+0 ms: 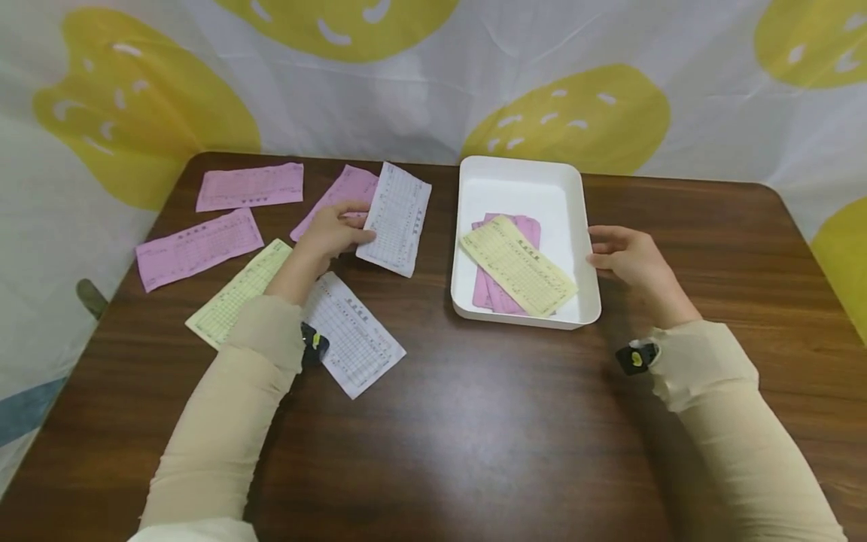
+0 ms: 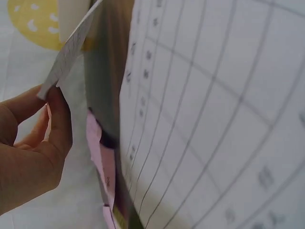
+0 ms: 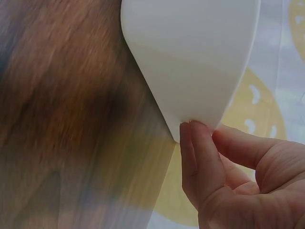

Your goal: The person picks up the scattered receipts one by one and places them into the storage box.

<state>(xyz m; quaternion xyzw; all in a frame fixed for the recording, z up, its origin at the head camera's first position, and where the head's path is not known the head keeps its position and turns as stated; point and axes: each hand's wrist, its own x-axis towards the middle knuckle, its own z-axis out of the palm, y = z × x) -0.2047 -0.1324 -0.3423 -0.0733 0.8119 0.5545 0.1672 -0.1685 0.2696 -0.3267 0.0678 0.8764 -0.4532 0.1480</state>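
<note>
Between its thumb and fingers my left hand [image 1: 335,229] pinches one edge of a white printed slip [image 1: 395,218], raised over the table left of the tray. In the left wrist view this slip [image 2: 71,52] shows nearly edge-on. Under my left forearm lie another white slip [image 1: 355,339] and a yellow slip [image 1: 244,293], both partly hidden. My right hand [image 1: 630,256] touches the outer right wall of a white rectangular tray [image 1: 521,169] with its fingertips [image 3: 202,131]. Inside the tray, a yellow slip [image 1: 520,263] lies across several pink slips [image 1: 528,226].
Two pink slips [image 1: 250,186] [image 1: 199,247] lie at the table's back left. A third pink slip [image 1: 345,188] is partly covered by my left hand and the raised slip. A patterned curtain [image 1: 420,105] hangs along the back edge of the brown wooden table [image 1: 440,452].
</note>
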